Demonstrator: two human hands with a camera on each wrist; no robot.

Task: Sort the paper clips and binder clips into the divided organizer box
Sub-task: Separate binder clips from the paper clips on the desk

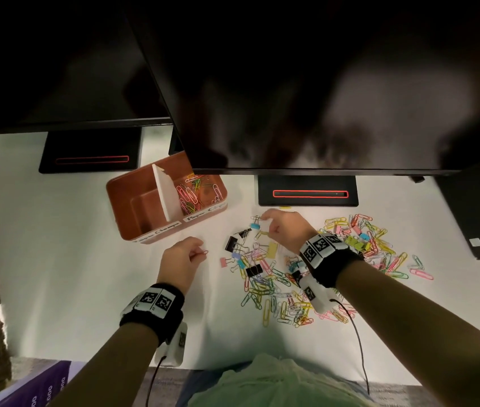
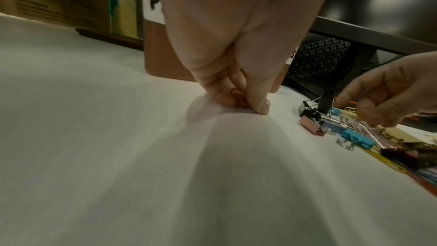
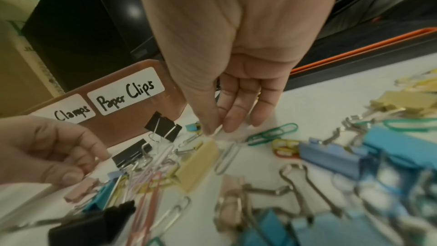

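head view: two hands among the clips

a pink paper clip (image 1: 203,252) is pinched in the left hand (image 1: 180,261) at the white table (image 1: 56,259), near the brown organizer box (image 1: 121,195); the right hand (image 1: 284,232), fingers loosely extended and holding nothing, hovers over the pile of clips (image 1: 277,277)

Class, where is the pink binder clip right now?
In the head view, the pink binder clip lies on the table, at the pile's left edge, right of the left hand.
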